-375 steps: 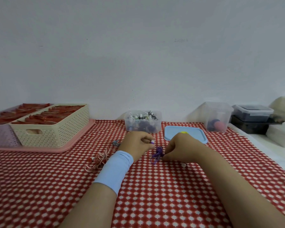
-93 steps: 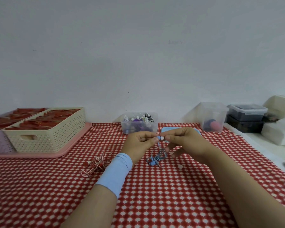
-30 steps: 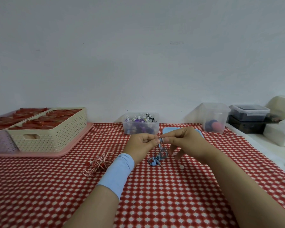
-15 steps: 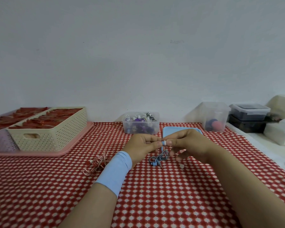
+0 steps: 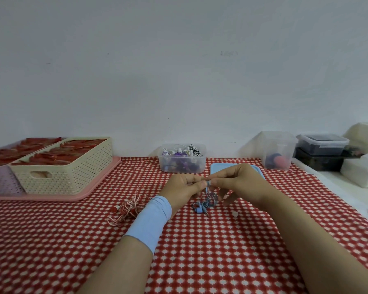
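A tangled pair of blue earphones (image 5: 206,202) hangs just above the red checked tablecloth (image 5: 200,251), its lower loops and plug touching the cloth. My left hand (image 5: 184,188), with a light blue wristband, and my right hand (image 5: 239,182) meet fingertip to fingertip. Both pinch the same small blue earbud at the top of the cord. A clear tub (image 5: 182,161) of mixed earphones stands behind my hands. Its blue lid (image 5: 219,167) lies to the right of it, partly hidden by my right hand.
A red-and-white earphone tangle (image 5: 129,205) lies left of my left wrist. Cream baskets (image 5: 66,170) of red items sit on a pink tray (image 5: 89,190) at the left. A clear tub (image 5: 277,153), dark lidded boxes (image 5: 322,149) and white containers (image 5: 361,172) stand at the right.
Long ago my hands held purple earphones on the cloth; now they hold blue ones. Over the last second the pinch has sunk slightly toward the table.
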`<state>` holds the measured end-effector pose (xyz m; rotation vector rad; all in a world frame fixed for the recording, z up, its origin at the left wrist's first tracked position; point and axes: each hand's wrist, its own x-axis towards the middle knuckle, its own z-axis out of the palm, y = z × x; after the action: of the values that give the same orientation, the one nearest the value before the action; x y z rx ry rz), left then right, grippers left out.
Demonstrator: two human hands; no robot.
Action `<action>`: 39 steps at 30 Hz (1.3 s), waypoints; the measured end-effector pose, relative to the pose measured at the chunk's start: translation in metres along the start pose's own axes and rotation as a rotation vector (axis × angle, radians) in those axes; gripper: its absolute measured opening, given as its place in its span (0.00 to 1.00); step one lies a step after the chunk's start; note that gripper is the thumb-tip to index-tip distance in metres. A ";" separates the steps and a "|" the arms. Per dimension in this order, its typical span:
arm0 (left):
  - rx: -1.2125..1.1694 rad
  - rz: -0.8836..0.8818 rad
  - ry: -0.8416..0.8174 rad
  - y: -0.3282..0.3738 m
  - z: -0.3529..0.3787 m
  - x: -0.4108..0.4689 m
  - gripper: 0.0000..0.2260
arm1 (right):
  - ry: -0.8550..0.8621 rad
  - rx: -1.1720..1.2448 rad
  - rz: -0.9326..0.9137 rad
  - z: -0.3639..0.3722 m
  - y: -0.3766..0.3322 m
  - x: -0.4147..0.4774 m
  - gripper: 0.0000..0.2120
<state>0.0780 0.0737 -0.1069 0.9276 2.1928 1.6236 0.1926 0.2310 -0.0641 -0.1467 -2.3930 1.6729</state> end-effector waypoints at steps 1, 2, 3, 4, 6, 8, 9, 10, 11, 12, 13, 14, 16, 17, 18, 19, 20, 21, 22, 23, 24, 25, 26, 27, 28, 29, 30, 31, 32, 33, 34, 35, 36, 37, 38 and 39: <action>-0.009 0.001 -0.010 -0.001 0.000 0.000 0.07 | -0.011 0.015 0.001 -0.001 0.000 -0.001 0.05; -0.011 0.005 -0.023 -0.001 -0.001 0.001 0.07 | -0.019 0.030 0.007 -0.001 0.000 -0.001 0.05; -0.010 0.007 -0.036 -0.002 -0.001 0.001 0.06 | -0.030 0.044 0.019 -0.002 0.001 -0.002 0.05; -0.014 0.007 -0.047 -0.002 -0.002 0.001 0.06 | -0.042 0.056 0.036 -0.002 0.002 -0.001 0.06; -0.030 0.009 -0.079 -0.001 -0.003 0.000 0.06 | -0.075 0.080 0.086 -0.003 0.003 -0.002 0.06; -0.037 0.015 -0.112 -0.001 -0.003 -0.001 0.07 | -0.103 0.106 0.122 -0.004 0.003 -0.001 0.07; -0.043 0.018 -0.128 -0.001 -0.003 -0.001 0.07 | -0.111 0.120 0.135 -0.004 0.004 -0.001 0.07; -0.041 0.018 -0.140 -0.001 -0.003 -0.001 0.07 | -0.117 0.130 0.148 -0.005 0.004 -0.001 0.07; -0.024 0.018 -0.144 -0.001 -0.004 -0.001 0.05 | -0.123 0.136 0.165 -0.005 0.004 -0.001 0.06; 0.008 0.022 -0.144 0.001 -0.004 -0.002 0.04 | -0.130 0.136 0.186 -0.005 0.005 0.000 0.06; 0.041 0.027 -0.144 0.002 -0.004 -0.002 0.04 | -0.139 0.133 0.209 -0.005 0.005 0.000 0.06; 0.066 0.033 -0.143 0.003 -0.003 -0.003 0.04 | -0.144 0.129 0.228 -0.005 0.005 0.001 0.06; 0.088 0.045 -0.121 0.006 -0.001 -0.003 0.04 | -0.134 0.138 0.251 -0.006 0.005 0.002 0.05; 0.083 0.051 -0.102 0.006 0.000 -0.003 0.05 | -0.122 0.150 0.256 -0.006 0.005 0.003 0.05; 0.077 0.055 -0.085 0.007 0.001 -0.003 0.06 | -0.109 0.157 0.257 -0.006 0.004 0.003 0.05; 0.069 0.059 -0.074 0.008 0.002 -0.004 0.06 | -0.098 0.158 0.252 -0.006 0.004 0.004 0.04; 0.054 0.063 -0.068 0.008 0.003 -0.003 0.07 | -0.092 0.158 0.244 -0.006 0.004 0.004 0.04; 0.030 0.061 -0.067 0.009 0.003 -0.003 0.07 | -0.094 0.164 0.238 -0.006 0.004 0.005 0.04; 0.005 0.058 -0.069 0.009 0.003 -0.003 0.08 | -0.101 0.180 0.238 -0.007 0.005 0.005 0.05; -0.007 0.054 -0.069 0.008 0.003 -0.003 0.08 | -0.111 0.201 0.241 -0.007 0.006 0.005 0.05; -0.007 0.052 -0.070 0.008 0.004 -0.004 0.08 | -0.117 0.217 0.245 -0.007 0.006 0.005 0.05; -0.011 0.049 -0.071 0.007 0.004 -0.003 0.08 | -0.119 0.224 0.245 -0.007 0.007 0.004 0.05; -0.035 0.046 -0.069 0.007 0.006 -0.004 0.08 | -0.113 0.231 0.242 -0.006 0.008 0.004 0.05; -0.090 0.040 -0.056 0.007 0.007 -0.004 0.07 | -0.096 0.249 0.232 -0.005 0.008 0.005 0.05; -0.150 0.032 -0.029 0.009 0.009 -0.004 0.06 | -0.070 0.283 0.212 -0.005 0.008 0.006 0.05; -0.185 0.032 0.006 0.011 0.009 -0.004 0.06 | -0.039 0.317 0.186 -0.005 0.008 0.007 0.05; -0.181 0.045 0.044 0.013 0.010 -0.003 0.05 | -0.011 0.328 0.158 -0.005 0.007 0.007 0.06; -0.150 0.061 0.070 0.014 0.010 -0.003 0.05 | 0.009 0.306 0.133 -0.005 0.006 0.007 0.06; -0.109 0.075 0.083 0.015 0.010 -0.003 0.05 | 0.018 0.262 0.114 -0.005 0.005 0.006 0.07; -0.077 0.083 0.092 0.017 0.010 -0.004 0.04 | 0.018 0.212 0.100 -0.006 0.004 0.005 0.07; -0.066 0.087 0.098 0.017 0.010 -0.005 0.04 | 0.014 0.172 0.091 -0.006 0.004 0.004 0.07; -0.068 0.085 0.101 0.017 0.010 -0.005 0.04 | 0.014 0.142 0.082 -0.006 0.004 0.004 0.06; -0.068 0.083 0.105 0.017 0.010 -0.005 0.04 | 0.022 0.120 0.073 -0.006 0.004 0.004 0.06; -0.065 0.083 0.111 0.017 0.010 -0.005 0.04 | 0.036 0.098 0.067 -0.006 0.005 0.004 0.06; -0.056 0.086 0.115 0.017 0.010 -0.005 0.04 | 0.053 0.078 0.063 -0.005 0.006 0.005 0.06; -0.046 0.087 0.118 0.016 0.010 -0.005 0.04 | 0.067 0.058 0.061 -0.005 0.007 0.006 0.06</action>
<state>0.0927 0.0813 -0.0963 0.9496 2.2090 1.8037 0.1879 0.2394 -0.0678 -0.2650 -2.3110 1.7338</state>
